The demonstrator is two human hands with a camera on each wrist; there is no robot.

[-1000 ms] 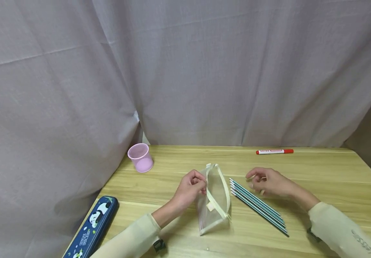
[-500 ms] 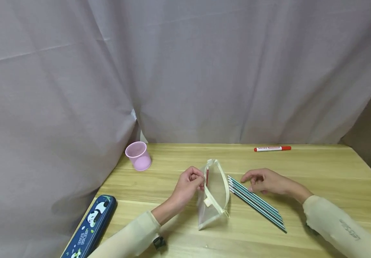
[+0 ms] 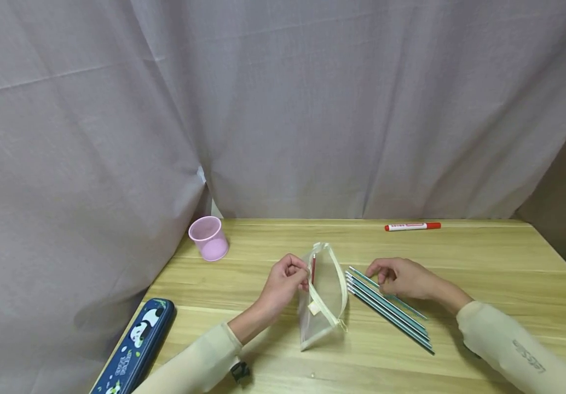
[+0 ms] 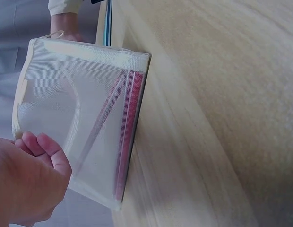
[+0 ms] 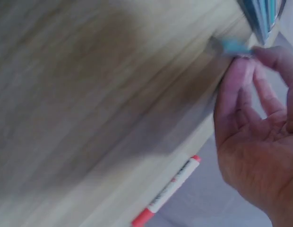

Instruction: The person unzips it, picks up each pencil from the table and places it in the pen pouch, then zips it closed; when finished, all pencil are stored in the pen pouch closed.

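My left hand [image 3: 283,279] pinches the cream zipper edge of a see-through mesh pencil pouch [image 4: 90,113], whose mouth gapes toward the right. Several red pencils [image 4: 131,109] show through the mesh, most along its bottom and one slanting up. My right hand [image 3: 403,278] pinches a green pencil [image 3: 413,311] between thumb and fingertips, a little apart from the others. Beside it, several green pencils [image 3: 391,311] lie in a slanted row on the table, their pale ends near the pouch. In the right wrist view the held pencil [image 5: 234,47] is blurred and mostly hidden.
A red and white marker [image 3: 413,226] lies near the table's back edge. At the back left stands a pink cup [image 3: 209,238]. A dark blue panda pencil case [image 3: 135,345] lies along the left edge. Grey curtain [image 3: 283,109] hangs behind the wooden table [image 3: 263,241].
My right hand has come down to the green pencils and drawn one away from the row. The left hand keeps its hold on the pouch; a red pencil now shows at its mouth.
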